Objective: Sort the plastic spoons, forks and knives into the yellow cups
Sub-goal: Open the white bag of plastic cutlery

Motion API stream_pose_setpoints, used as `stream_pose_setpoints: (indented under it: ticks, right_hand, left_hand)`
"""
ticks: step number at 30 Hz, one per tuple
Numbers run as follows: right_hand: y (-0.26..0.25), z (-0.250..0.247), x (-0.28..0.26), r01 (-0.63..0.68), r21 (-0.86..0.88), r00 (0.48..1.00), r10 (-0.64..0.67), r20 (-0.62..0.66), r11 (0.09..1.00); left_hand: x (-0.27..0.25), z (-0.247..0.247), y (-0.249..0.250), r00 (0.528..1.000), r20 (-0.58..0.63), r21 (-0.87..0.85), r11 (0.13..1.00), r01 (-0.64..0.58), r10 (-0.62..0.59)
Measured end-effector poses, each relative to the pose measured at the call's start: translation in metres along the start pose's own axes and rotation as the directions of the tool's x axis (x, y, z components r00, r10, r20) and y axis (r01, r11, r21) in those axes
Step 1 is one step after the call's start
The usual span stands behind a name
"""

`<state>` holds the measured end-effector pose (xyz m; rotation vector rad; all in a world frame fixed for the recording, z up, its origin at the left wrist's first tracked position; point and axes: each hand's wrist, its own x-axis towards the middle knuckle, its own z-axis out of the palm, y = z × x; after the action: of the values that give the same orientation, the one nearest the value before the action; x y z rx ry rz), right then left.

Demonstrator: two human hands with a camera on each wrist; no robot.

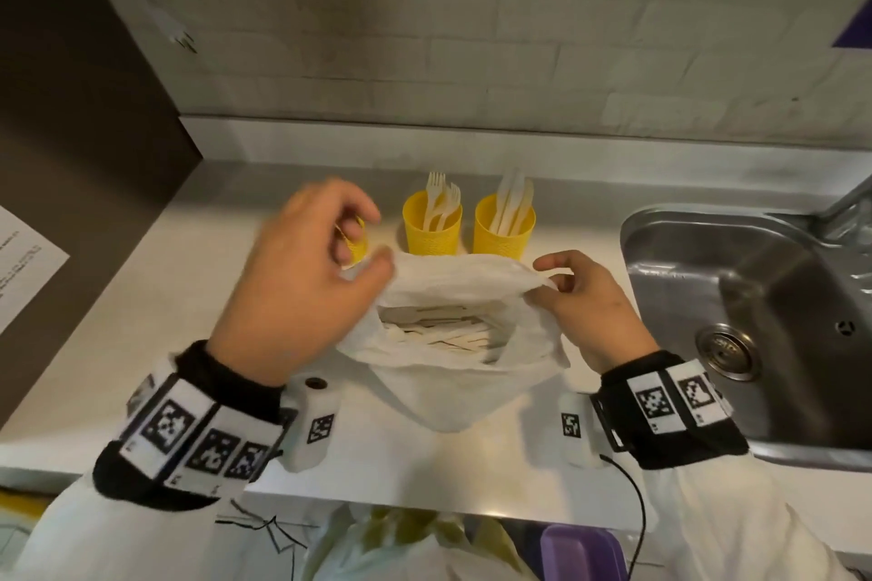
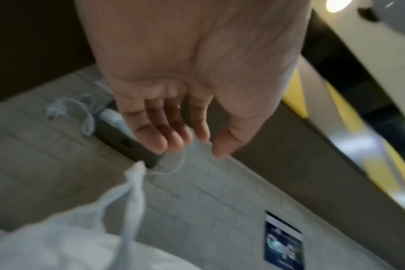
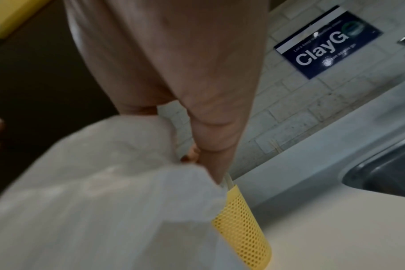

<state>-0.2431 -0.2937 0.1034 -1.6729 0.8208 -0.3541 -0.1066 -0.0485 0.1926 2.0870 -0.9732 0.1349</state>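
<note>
paper [image 1: 28, 259]: flat at far left edge of counter [image 1: 155, 297], partly out of view.
left hand [image 1: 302, 278]: raised over left side of bag, blurred; fingers [image 2: 160, 135] loosely bent and close together, thumb apart, thin edge of bag film running between fingertips and thumb in wrist view. Real pinch or mere touch: cannot tell.
left cup [image 1: 356, 243]: yellow, mostly hidden behind left hand, only a sliver showing; contents not visible.
bag [image 1: 472, 344]: white plastic, sitting on counter between both hands, mouth pulled wide; near side sagging toward counter edge.
cutlery [image 1: 448, 333]: pale pile lying flat inside open bag; spoons, forks or knives impossible to sort out by eye.
middle cup [image 1: 431, 226]: yellow, upright, just behind bag, touching its far rim.
forks [image 1: 441, 196]: white, standing tines-up in middle cup.
right cup [image 1: 502, 229]: yellow, perforated wall, upright, just right of middle cup, bag pressed against it in right wrist view.
knives [image 1: 512, 201]: white, standing in right cup, leaning slightly right.
right hand [image 1: 585, 302]: at bag's right rim, thumb and curled fingers pinching bunched plastic, holding mouth open.
sink [image 1: 755, 297]: steel, far right, set into counter.
sign [image 3: 328, 42]: dark blue, on tiled wall beyond sink.
</note>
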Motion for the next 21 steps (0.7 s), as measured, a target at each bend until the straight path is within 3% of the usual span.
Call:
stream_pose_setpoints:
  ticks: [2,3,6,10,12,13,15,19,21]
  right_hand:
    - [0.000,-0.001,0.002,0.042,0.021,0.999,-0.042,-0.026,0.999]
    - [0.002,-0.001,0.001,0.060,0.048,0.997,-0.059,-0.041,0.997]
    - [0.007,0.001,-0.001,0.040,0.240,0.997,-0.022,-0.074,0.970]
    - [0.004,0.000,-0.003,-0.166,0.607,0.983,0.177,0.042,0.777]
    - [0.001,-0.006,-0.002,-0.291,0.732,0.953,0.254,0.165,0.616]
    - [-0.001,-0.007,-0.003,-0.348,0.769,0.933,0.281,0.226,0.536]
    - [-0.004,-0.008,-0.004,-0.409,0.786,0.910,0.269,0.316,0.463]
    - [-0.001,-0.003,-0.007,-0.434,0.768,0.900,0.197,0.389,0.471]
    - [0.000,-0.004,-0.006,-0.416,0.775,0.909,0.181,0.376,0.476]
  left_hand:
    - [-0.005,0.016,0.002,0.985,0.167,0.261,0.965,0.002,-0.047]
    - [-0.006,0.026,-0.005,0.970,0.212,0.417,0.908,0.020,-0.119]
    - [-0.004,0.043,-0.036,0.922,0.243,0.604,0.791,0.101,-0.303]
    - [0.003,0.039,-0.068,0.866,0.300,0.456,0.857,0.237,-0.400]
    - [0.003,0.033,-0.073,0.826,0.334,0.130,0.890,0.438,-0.455]
    - [0.002,0.030,-0.071,0.790,0.349,-0.117,0.813,0.570,-0.504]
    - [0.002,0.027,-0.065,0.690,0.418,-0.499,0.485,0.718,-0.591]
    - [0.002,0.030,-0.061,0.517,0.558,-0.685,-0.010,0.728,-0.649]
    - [0.002,0.032,-0.064,0.430,0.646,-0.658,-0.175,0.733,-0.631]
